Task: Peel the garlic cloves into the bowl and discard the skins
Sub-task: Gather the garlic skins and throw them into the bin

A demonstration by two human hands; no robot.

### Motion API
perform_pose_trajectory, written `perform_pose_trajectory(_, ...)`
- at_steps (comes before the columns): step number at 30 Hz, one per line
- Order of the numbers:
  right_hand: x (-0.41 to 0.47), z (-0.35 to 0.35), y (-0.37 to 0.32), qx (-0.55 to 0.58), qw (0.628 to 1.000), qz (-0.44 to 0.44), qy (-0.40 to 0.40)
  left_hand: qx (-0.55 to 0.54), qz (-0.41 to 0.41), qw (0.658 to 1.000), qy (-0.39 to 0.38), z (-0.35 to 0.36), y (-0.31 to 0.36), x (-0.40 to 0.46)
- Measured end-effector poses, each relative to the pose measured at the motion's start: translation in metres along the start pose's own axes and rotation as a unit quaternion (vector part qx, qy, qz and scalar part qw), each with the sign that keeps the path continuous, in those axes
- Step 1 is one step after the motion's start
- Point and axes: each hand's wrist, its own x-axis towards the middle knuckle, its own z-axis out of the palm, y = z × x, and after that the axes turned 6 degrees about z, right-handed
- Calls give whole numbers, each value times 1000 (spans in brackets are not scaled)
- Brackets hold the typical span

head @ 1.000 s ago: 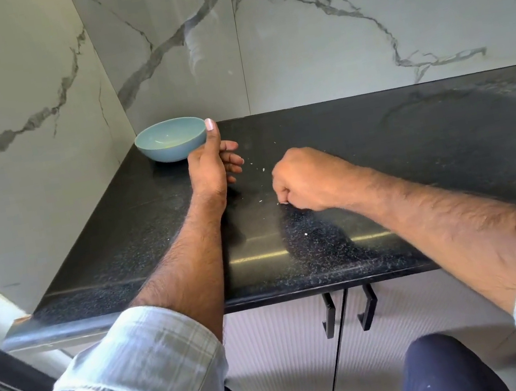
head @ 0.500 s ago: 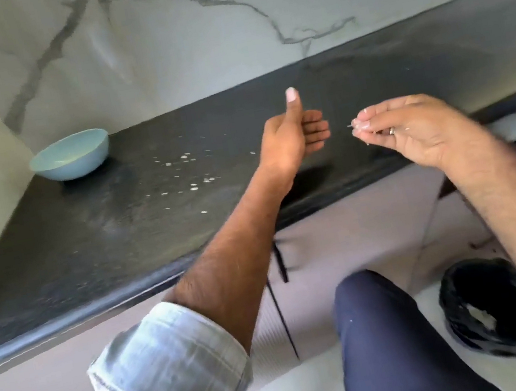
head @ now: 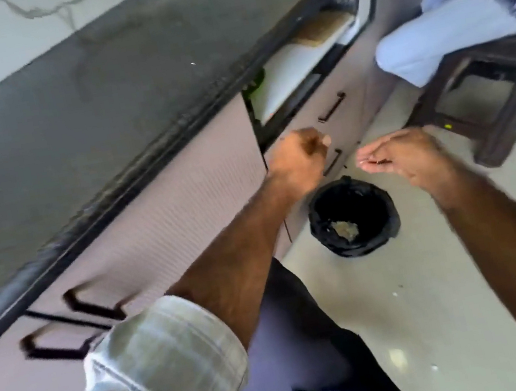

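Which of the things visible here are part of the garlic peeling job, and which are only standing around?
Part of the job:
- right hand, pinching small pale scraps, probably skins
- left hand, fist curled; contents hidden
- black-lined bin on the floor, below both hands
- pale flecks on the counter

Only standing around:
- dark stool
- open drawer
- cabinet handles
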Motion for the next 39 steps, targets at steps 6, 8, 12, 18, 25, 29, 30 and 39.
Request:
perform_pose_trajectory(6, 84, -27, 101, -241, 956, 130, 107, 130, -117, 974, -145, 72, -63, 29)
perform_pose_trajectory(8, 104, -26, 118, -378, 916, 92, 99, 131, -153, 966, -162, 90, -84, 41)
perform_pose_trajectory(12, 146, -26, 153, -487, 851, 58, 187, 118, -230, 950, -174, 114, -118, 59)
perform_pose_trajectory(18, 194, -18, 187, -532, 828, 137, 114, 228, -208, 932, -190, 134, -177, 70)
perform_pose_trajectory(25, 198, -13, 216, -576, 797, 162, 84, 225, -210, 924, -227, 158, -224, 51)
perform_pose_trajectory(29, 196, -7, 215, -596, 780, 187, 36, 172, -230, 926, -244, 161, -227, 52)
perform_pose_trajectory(30, 195, -5, 216, -590, 778, 217, -14, 147, -225, 923, -275, 163, -231, 52)
perform_pose_trajectory(39, 199, -13, 229, -549, 808, 174, 123, 190, -236, 924, -235, 156, -235, 47)
